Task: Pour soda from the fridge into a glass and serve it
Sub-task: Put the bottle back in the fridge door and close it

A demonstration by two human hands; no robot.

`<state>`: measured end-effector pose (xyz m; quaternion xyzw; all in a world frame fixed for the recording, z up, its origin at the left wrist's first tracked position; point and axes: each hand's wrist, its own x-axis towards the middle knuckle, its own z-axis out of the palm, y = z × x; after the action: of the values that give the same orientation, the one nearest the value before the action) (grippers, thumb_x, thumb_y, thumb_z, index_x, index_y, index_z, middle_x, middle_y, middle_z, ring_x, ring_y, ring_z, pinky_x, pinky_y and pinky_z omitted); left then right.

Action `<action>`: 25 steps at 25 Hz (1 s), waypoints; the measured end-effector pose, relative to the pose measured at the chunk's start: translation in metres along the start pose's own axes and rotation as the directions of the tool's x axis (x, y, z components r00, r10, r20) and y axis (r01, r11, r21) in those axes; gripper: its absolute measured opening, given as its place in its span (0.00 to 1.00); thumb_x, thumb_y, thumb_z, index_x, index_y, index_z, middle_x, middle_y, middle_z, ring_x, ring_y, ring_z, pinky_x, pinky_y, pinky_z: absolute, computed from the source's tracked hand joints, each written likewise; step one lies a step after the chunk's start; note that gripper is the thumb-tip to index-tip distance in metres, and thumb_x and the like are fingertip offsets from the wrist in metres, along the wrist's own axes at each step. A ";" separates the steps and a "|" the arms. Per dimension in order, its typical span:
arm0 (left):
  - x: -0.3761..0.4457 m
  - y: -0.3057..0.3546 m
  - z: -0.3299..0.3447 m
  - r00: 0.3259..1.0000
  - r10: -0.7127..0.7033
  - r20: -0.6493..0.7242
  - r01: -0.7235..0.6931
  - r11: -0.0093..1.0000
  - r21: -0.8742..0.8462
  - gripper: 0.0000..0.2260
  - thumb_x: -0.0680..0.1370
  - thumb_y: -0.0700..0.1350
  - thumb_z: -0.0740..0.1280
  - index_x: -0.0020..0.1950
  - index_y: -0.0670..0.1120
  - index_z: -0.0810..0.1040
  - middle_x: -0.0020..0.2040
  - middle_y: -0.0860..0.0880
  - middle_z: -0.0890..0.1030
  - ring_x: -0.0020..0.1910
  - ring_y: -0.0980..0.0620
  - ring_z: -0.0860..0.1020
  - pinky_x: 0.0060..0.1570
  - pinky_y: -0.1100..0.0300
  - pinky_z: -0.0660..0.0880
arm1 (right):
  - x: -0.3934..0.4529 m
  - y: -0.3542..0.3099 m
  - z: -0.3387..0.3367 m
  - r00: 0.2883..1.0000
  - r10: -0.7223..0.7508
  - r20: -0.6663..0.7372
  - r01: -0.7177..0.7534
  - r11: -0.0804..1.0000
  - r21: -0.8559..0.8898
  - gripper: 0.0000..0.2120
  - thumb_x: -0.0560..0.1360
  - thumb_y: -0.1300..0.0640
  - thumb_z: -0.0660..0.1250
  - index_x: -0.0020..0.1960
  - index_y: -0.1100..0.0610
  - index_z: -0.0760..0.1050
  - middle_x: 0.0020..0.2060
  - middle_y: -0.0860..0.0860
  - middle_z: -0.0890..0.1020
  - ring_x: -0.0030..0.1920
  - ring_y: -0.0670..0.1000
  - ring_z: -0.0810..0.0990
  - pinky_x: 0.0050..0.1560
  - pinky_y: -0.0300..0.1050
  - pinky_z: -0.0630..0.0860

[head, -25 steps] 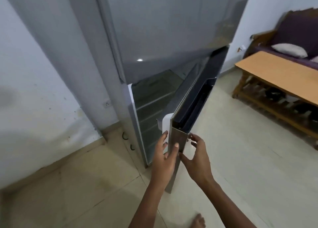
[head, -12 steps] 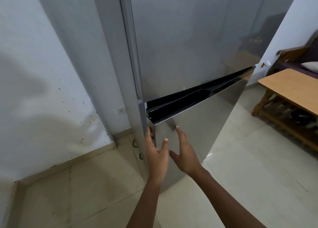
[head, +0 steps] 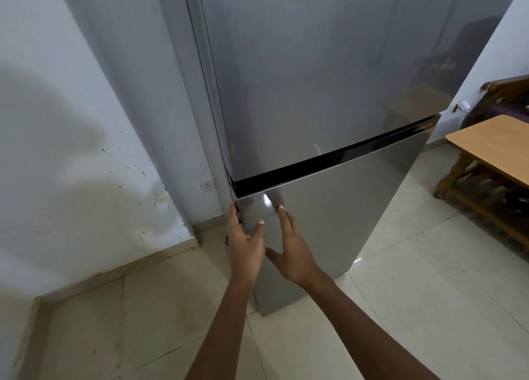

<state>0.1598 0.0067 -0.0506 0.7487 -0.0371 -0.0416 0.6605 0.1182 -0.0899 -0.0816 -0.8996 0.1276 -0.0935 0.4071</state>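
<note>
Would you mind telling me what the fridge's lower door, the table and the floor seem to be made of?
The lower door looks like brushed steel or a steel-look coating: grey, glossy, with a bright glare spot and faint reflections. The table seems wooden, with a matte tan top on a darker carved frame, though the top may be laminate. The floor appears to be pale glazed tile with grout lines and a slight sheen.
</note>
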 end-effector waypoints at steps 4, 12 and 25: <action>-0.013 -0.003 0.007 0.997 -0.045 -0.065 0.037 0.993 -0.111 0.29 0.79 0.40 0.66 0.77 0.51 0.59 0.74 0.52 0.66 0.72 0.54 0.66 0.65 0.57 0.68 | -0.001 0.008 -0.015 0.999 0.009 -0.052 -0.003 0.994 0.107 0.40 0.75 0.58 0.70 0.79 0.54 0.51 0.77 0.49 0.58 0.75 0.50 0.62 0.70 0.39 0.63; -0.063 -0.011 0.091 0.995 -0.081 0.057 0.088 0.986 -0.144 0.22 0.78 0.39 0.65 0.70 0.52 0.66 0.67 0.55 0.72 0.62 0.56 0.75 0.46 0.71 0.72 | -0.030 0.059 -0.083 0.949 0.206 -0.237 -0.127 0.942 0.309 0.28 0.75 0.57 0.71 0.72 0.50 0.65 0.69 0.46 0.71 0.63 0.47 0.74 0.60 0.38 0.72; -0.063 0.027 0.309 0.880 -0.040 0.473 0.119 0.983 -0.139 0.16 0.78 0.39 0.66 0.63 0.53 0.73 0.59 0.56 0.79 0.54 0.59 0.79 0.61 0.49 0.75 | -0.062 0.188 -0.261 0.737 0.434 -0.518 -0.179 0.865 0.469 0.21 0.75 0.55 0.70 0.66 0.47 0.70 0.56 0.42 0.79 0.56 0.42 0.78 0.57 0.39 0.76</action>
<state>0.0623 -0.2940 -0.0615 0.6605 -0.1608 -0.2510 0.6891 -0.0405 -0.3755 -0.0580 -0.6871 0.3798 -0.3307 0.5237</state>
